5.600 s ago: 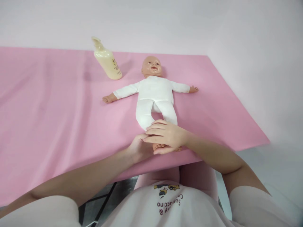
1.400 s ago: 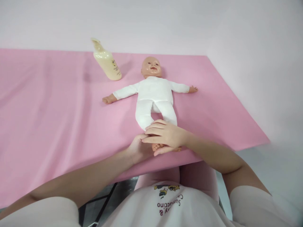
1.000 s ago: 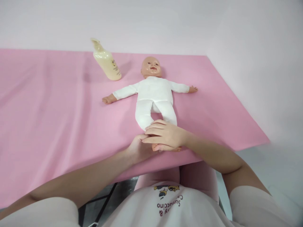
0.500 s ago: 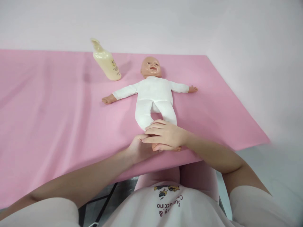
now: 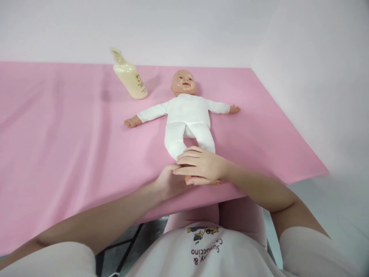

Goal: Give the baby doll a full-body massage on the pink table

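Broadly, a plain, pale grey-white wall (image 5: 184,30) fills the background from ten o'clock over to three. Below it spreads a smooth pink cloth (image 5: 288,146), creased toward nine o'clock, with one corner between three and four. At six o'clock is the person's white short-sleeved shirt (image 5: 242,246), printed with a cartoon and dark red lettering, above pink trousers (image 5: 242,217). A baby doll (image 5: 188,109) with a bald, skin-toned plastic head and white cloth body lies face up on the cloth mid-view, head at twelve o'clock, feet at six, arms spread toward nine and three. At the doll's ten o'clock, well apart from the hands, stands a cream-coloured plastic pump bottle (image 5: 131,79). The right hand (image 5: 206,165), arriving from four o'clock, lies palm down over the doll's ankles, fingers nearly straight and together, thumb across the toes; whether it grips cannot be told. The left hand (image 5: 170,182), from eight o'clock, is beside and partly beneath it at the doll's nearer foot (image 5: 188,179), its fingers hidden, so its closure cannot be told. Another foot (image 5: 216,182) peeks out below the right wrist.
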Available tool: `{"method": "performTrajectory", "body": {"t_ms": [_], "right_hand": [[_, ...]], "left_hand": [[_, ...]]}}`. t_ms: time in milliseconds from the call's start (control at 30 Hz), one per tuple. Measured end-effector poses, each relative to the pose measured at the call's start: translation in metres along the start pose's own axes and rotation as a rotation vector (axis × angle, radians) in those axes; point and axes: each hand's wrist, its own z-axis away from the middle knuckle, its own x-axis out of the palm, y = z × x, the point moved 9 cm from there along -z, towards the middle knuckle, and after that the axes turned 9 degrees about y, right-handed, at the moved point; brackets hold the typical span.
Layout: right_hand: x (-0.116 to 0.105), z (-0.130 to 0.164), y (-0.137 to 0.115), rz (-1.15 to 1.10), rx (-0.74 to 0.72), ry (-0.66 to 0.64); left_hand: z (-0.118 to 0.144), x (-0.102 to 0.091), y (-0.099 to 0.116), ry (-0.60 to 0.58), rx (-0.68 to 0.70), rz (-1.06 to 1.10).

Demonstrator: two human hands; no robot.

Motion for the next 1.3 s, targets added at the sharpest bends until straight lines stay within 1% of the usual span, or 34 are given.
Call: {"method": "performTrajectory", "body": {"t_ms": [100,167,367,467,600,833,933,1200,1300], "right_hand": [[-0.001,0.0,0.0,-0.001,0.006,-0.008],[-0.001,-0.001,0.0,-0.003,0.008,-0.013],[-0.006,-0.002,-0.002,-0.009,0.016,0.019],[-0.005,-0.002,-0.002,-0.009,0.026,0.008],[-0.004,-0.002,-0.001,-0.009,0.03,-0.002],[-0.005,-0.002,-0.001,-0.015,0.028,0.009],[-0.006,-0.002,-0.001,-0.017,0.028,0.02],[-0.004,-0.002,-0.001,-0.019,0.037,-0.004],[-0.004,-0.002,-0.001,-0.016,0.034,-0.007]], "left_hand": [[0.0,0.007,0.001,-0.057,0.006,-0.024],[0.0,0.006,0.0,-0.074,0.002,-0.025],[-0.002,-0.006,-0.001,-0.04,-0.004,0.02],[-0.002,-0.007,-0.001,0.007,-0.008,0.02],[-0.001,-0.004,-0.001,0.037,-0.015,0.003],[-0.001,-0.001,0.0,-0.043,0.002,-0.014],[-0.002,-0.005,-0.001,-0.01,-0.007,0.014],[-0.002,-0.013,-0.002,0.09,-0.023,0.05],[-0.002,-0.013,-0.003,0.092,-0.031,0.062]]}}
